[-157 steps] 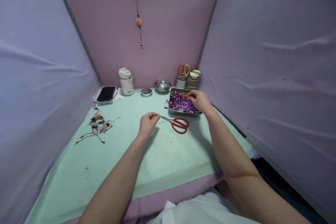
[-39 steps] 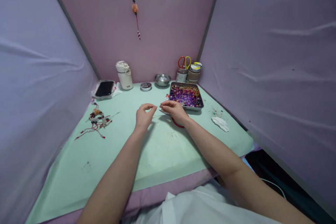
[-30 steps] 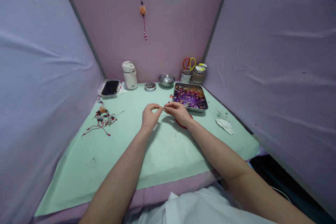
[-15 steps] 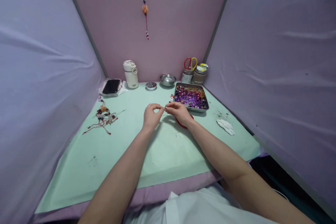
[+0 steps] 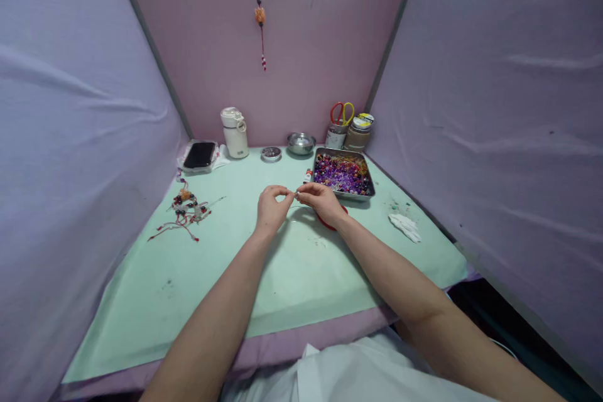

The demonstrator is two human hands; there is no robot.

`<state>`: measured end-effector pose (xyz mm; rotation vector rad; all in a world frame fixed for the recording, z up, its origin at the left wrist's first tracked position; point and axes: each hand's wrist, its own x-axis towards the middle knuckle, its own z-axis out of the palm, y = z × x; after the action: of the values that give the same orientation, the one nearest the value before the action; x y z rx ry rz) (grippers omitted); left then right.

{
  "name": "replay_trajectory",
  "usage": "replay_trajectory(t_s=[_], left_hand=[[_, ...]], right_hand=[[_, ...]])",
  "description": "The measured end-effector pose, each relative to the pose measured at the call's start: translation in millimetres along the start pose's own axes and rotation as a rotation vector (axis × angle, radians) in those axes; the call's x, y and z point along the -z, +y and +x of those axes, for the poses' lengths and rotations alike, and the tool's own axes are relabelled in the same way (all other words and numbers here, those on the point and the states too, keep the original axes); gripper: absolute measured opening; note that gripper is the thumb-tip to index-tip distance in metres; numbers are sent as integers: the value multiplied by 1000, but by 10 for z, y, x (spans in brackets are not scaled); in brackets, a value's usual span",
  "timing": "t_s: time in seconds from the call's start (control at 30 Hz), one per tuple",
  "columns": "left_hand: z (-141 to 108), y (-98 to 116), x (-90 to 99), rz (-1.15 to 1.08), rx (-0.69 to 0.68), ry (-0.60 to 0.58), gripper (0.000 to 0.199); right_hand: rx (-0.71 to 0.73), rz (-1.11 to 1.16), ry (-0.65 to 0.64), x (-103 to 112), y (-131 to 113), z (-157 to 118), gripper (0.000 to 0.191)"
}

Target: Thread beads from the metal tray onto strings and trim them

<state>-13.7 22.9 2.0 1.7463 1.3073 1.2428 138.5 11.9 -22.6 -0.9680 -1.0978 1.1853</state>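
Above the middle of the table, my left hand [image 5: 273, 208] and my right hand [image 5: 321, 201] meet fingertip to fingertip, each with thumb and forefinger pinched. A tiny pale thing [image 5: 296, 193] shows at the tips of my right fingers; its kind is too small to tell. What my left fingers pinch is hidden. A thin clear thread [image 5: 294, 207] curves just below the fingertips. Partly under my right wrist lies a round red object [image 5: 328, 223]. Just beyond my right hand stands a metal tray [image 5: 360, 197] full of purple, dark and amber beads [image 5: 342, 174].
Beaded red-cord strings [image 5: 186, 208] lie at left. Along the back stand a phone [image 5: 200, 155] on a clear box, a white bottle [image 5: 235, 135], a small round tin [image 5: 271, 154], a metal bowl [image 5: 301, 144], scissors [image 5: 342, 113] in a can and a jar [image 5: 358, 135]. A white cloth [image 5: 405, 227] lies right.
Both hands keep their place with fingertips together. The tiny pale thing at the right fingertips shows slightly more; otherwise nothing has visibly moved.
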Motion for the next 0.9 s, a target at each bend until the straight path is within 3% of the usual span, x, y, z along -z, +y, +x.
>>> replay_trajectory(t_s=[0.9], left_hand=[[-1, -14, -1, 5, 2, 8, 10]], right_hand=[[60, -53, -9, -11, -34, -13, 20]])
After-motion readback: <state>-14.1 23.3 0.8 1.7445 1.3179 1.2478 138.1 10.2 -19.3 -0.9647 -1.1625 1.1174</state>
